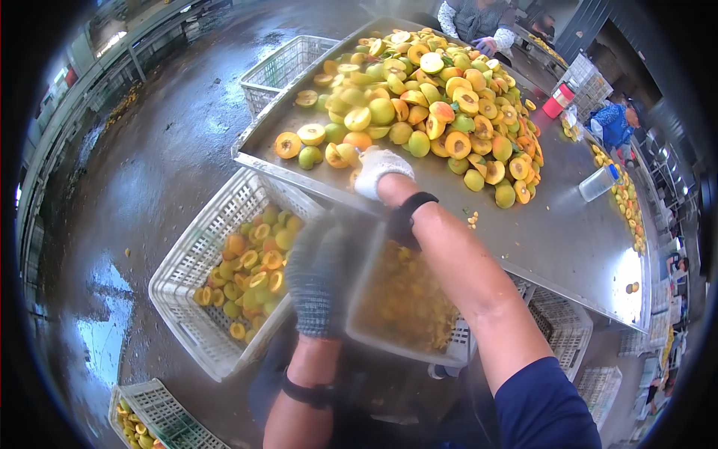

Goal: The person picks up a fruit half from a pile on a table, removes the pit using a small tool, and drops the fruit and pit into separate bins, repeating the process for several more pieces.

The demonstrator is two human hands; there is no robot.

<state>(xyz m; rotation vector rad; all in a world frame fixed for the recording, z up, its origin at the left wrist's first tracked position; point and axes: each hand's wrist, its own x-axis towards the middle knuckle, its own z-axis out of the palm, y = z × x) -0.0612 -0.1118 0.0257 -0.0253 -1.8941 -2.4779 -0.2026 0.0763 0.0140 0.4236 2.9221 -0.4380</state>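
- Tray (404,303) of fruit scraps sits at 6 o'clock in the view, tilted and blurred, just below the edge of the worktop (553,232).
- Left hand (315,277), in a dark knit glove, grips the tray's left rim with its fingers closed around it.
- Right hand (378,170), in a white glove, reaches onto the worktop near its front edge; its fingers are curled, and whether they hold anything I cannot tell.
- Halved fruit (441,97), yellow, green and orange, is heaped on the worktop from 11 to 1 o'clock of the right hand, the nearest pieces just beside the glove.
- White crate (196,318) at 8 o'clock, on the wet floor (164,150), holds more halved fruit.
- Empty crate (284,67) stands at 11 o'clock, against the worktop's far left side.
- Clear bottle (598,182) lies on the worktop at 3 o'clock.
- Another person (479,19) works at the worktop's far end, at 12 o'clock.
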